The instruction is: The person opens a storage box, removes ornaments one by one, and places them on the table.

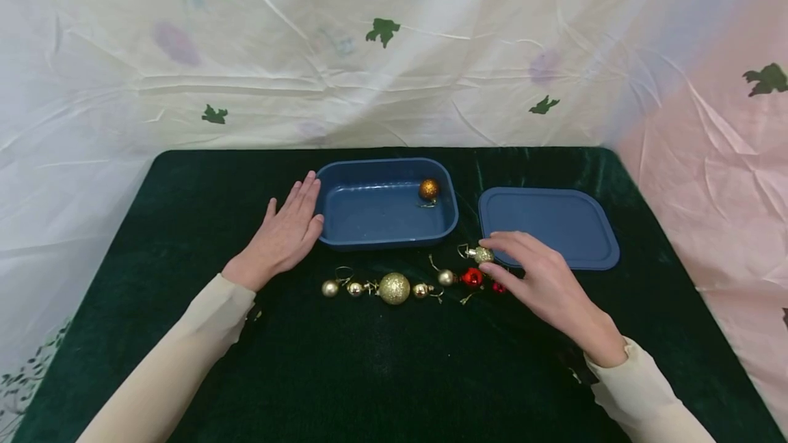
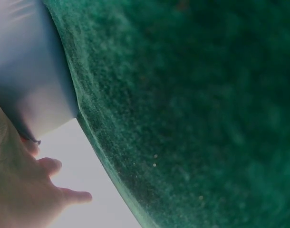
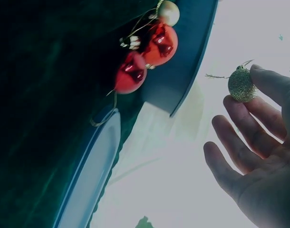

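A blue rectangular container [image 1: 382,243] stands at the back of the table, with a copper glitter bauble [image 1: 429,189] inside at its right end. My left hand [image 1: 280,231] rests against the container's left side, fingers straight. Between thumb and fingertips, my right hand [image 1: 544,286] pinches a small gold glitter bauble [image 3: 241,84], held above the row of ornaments. Below it lie a shiny red bauble [image 1: 472,277] and a second red bauble [image 3: 131,72], which the right hand partly covers in the head view.
Along the row, left of the red ones, sit several gold baubles, among them a large glitter one [image 1: 394,288]. A blue lid [image 1: 554,224] lies flat right of the container. Dark green cloth [image 1: 382,374] covers the table; a patterned curtain [image 1: 431,53] hangs behind.
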`<action>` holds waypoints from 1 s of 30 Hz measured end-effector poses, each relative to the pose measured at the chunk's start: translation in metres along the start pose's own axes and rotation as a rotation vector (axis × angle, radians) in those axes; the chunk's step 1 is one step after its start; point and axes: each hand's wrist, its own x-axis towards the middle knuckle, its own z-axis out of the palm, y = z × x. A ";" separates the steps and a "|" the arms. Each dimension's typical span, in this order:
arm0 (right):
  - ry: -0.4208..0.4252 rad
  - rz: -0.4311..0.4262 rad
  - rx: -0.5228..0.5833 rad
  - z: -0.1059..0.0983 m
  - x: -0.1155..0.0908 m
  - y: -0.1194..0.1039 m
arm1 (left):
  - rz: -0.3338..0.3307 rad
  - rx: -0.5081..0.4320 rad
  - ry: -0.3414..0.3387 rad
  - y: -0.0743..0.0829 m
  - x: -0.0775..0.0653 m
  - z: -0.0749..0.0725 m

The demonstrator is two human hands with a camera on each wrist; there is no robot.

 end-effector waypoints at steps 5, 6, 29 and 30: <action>0.017 0.019 -0.018 -0.005 -0.010 0.006 | 0.002 -0.001 0.003 0.000 0.000 0.001; 0.019 0.023 -0.020 -0.006 -0.012 0.007 | 0.002 -0.001 0.004 0.000 -0.001 0.001; 0.024 0.107 -0.080 -0.009 -0.047 0.032 | 0.011 0.004 0.008 -0.001 0.001 0.002; 0.021 0.114 -0.083 -0.009 -0.048 0.034 | 0.010 0.003 0.007 -0.001 0.001 0.002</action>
